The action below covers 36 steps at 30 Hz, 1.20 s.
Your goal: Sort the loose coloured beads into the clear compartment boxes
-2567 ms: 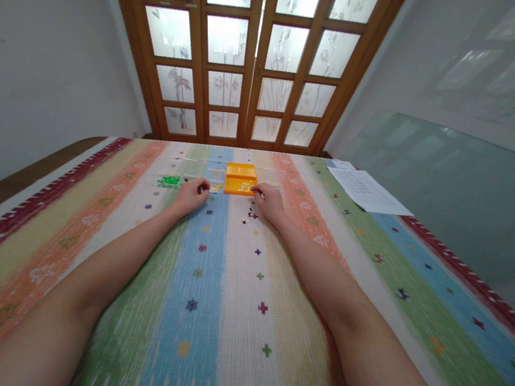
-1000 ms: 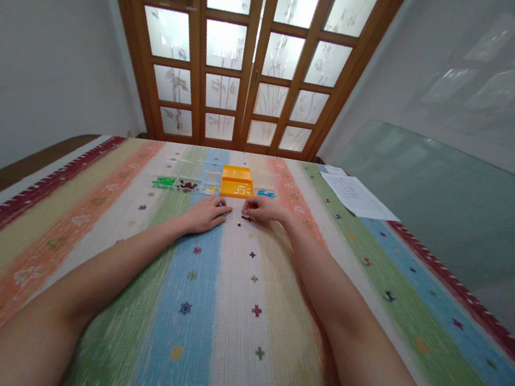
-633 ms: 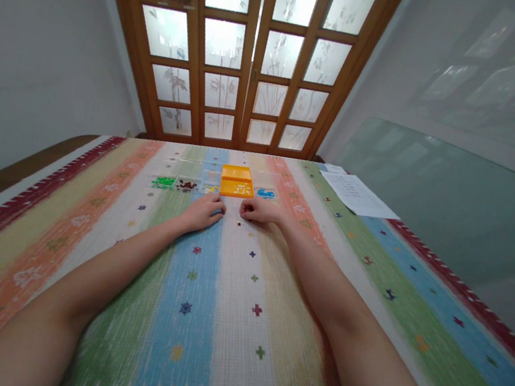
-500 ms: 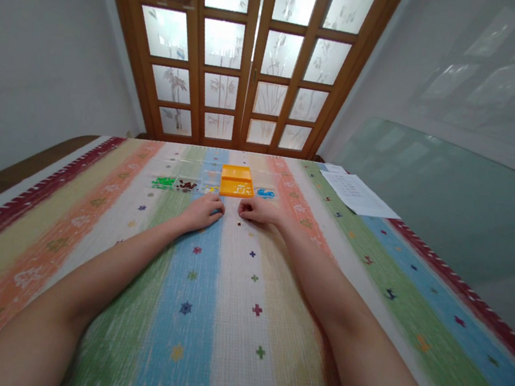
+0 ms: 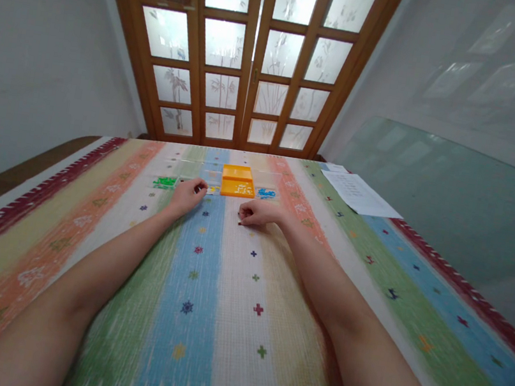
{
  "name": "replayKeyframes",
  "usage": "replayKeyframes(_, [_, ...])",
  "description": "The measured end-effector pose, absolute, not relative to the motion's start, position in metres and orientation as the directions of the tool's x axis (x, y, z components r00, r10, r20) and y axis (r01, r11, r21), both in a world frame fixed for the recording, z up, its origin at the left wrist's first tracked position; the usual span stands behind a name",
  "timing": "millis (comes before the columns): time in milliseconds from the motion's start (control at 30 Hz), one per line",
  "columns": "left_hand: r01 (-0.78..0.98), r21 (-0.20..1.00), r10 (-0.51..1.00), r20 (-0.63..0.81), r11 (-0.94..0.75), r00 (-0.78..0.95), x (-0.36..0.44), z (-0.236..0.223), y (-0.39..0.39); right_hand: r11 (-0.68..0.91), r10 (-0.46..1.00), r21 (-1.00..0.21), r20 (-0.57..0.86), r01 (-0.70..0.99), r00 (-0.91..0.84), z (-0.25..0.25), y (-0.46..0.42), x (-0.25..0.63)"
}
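Note:
My left hand [image 5: 188, 197] is over the clear box that held small dark red pieces, hiding nearly all of them. Its fingers are curled together, and whatever is between them is too small to make out. Farther right, my right hand [image 5: 258, 212] rests low over the white stripe of the cloth with thumb and fingers pinched; a tiny dark spot shows at the fingertips, too small to name. Beyond it stands an open orange case [image 5: 238, 187] with white pieces [image 5: 243, 189] inside. Green pieces [image 5: 165, 182], yellow pieces [image 5: 212, 190] and blue pieces [image 5: 266, 193] lie in clear boxes alongside.
A striped cloth [image 5: 206, 276] covers the table. Sheets of paper [image 5: 358, 194] lie at the far right. A pane of greenish glass [image 5: 455, 197] leans by the right wall, and wooden doors with glass panes [image 5: 251, 69] stand behind the table.
My left hand has moved left and slightly away, from the cloth by the orange case to the dark red pieces. My right hand stays nearly in place, its fingertips dipping slightly towards the cloth.

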State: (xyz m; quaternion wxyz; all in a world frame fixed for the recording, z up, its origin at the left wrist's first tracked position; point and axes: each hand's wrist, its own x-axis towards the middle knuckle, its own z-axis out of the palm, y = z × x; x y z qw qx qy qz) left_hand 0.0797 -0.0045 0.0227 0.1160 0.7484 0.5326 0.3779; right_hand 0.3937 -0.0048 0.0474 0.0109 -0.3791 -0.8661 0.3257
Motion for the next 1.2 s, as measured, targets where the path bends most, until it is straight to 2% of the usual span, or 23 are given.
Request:
replayKeyframes(133, [0.651,0.694,0.873,0.478,-0.310,-0.095,0.048,0.023,0.015,0.517,0.656,-0.567,-0.219,0.641,-0.722,0.044,-0.003,0.392])
replayKeyframes(200, [0.640,0.715,0.838,0.508,-0.281,-0.200,0.032,0.021,0.024,0.515,0.656,-0.568,-0.221,0.642,-0.722,0.044,-0.003,0.392])
replayKeyframes(467, [0.615,0.774,0.772,0.481,-0.151,-0.416,-0.017,0.010,0.041,0.501,0.677,-0.542,-0.240,0.675,-0.696,0.054,-0.009,0.391])
replayKeyframes(600, [0.645,0.764,0.766,0.432,-0.029,-0.477,-0.030,0.011,0.042,0.472,0.685,-0.584,-0.228,0.660,-0.692,0.057,-0.010,0.392])
replayKeyframes(833, [0.679,0.720,0.753,0.367,0.142,-0.547,-0.029,0.014,0.036,0.321,0.738,-0.744,-0.191,0.586,-0.647,0.045,-0.003,0.398])
replayKeyframes(1200, [0.692,0.708,0.760,0.371,0.140,-0.533,-0.026,0.013,0.032,0.306,0.745,-0.804,-0.130,0.509,-0.654,0.026,0.011,0.409])
